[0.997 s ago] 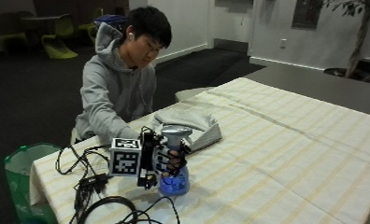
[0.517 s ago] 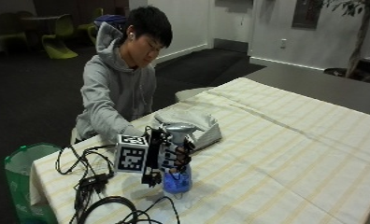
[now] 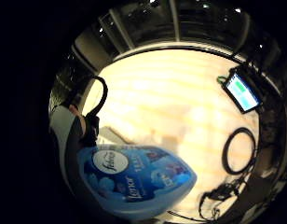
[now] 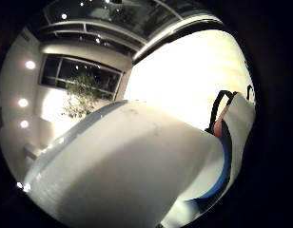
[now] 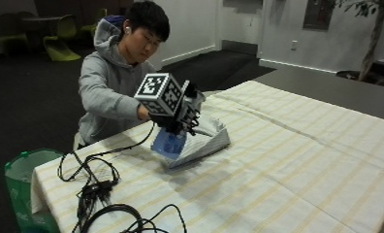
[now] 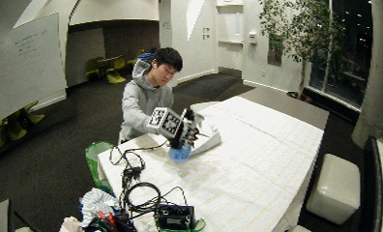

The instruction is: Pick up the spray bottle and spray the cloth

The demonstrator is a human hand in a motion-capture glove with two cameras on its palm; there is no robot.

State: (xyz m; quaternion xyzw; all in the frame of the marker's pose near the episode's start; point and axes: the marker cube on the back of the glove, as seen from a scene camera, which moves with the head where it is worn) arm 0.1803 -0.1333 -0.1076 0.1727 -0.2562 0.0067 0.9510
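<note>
Your hand [image 5: 174,116] is closed around the spray bottle [image 5: 168,143] and holds it lifted above the worktop [image 5: 295,165], just beside the folded cloth [image 5: 205,141]. The pick-up step looks done. Next you should turn the nozzle toward the cloth and press the trigger.

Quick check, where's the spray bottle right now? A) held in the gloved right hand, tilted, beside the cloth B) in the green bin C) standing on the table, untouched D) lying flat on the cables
A: the right hand holds the blue spray bottle tilted beside the cloth.
</note>
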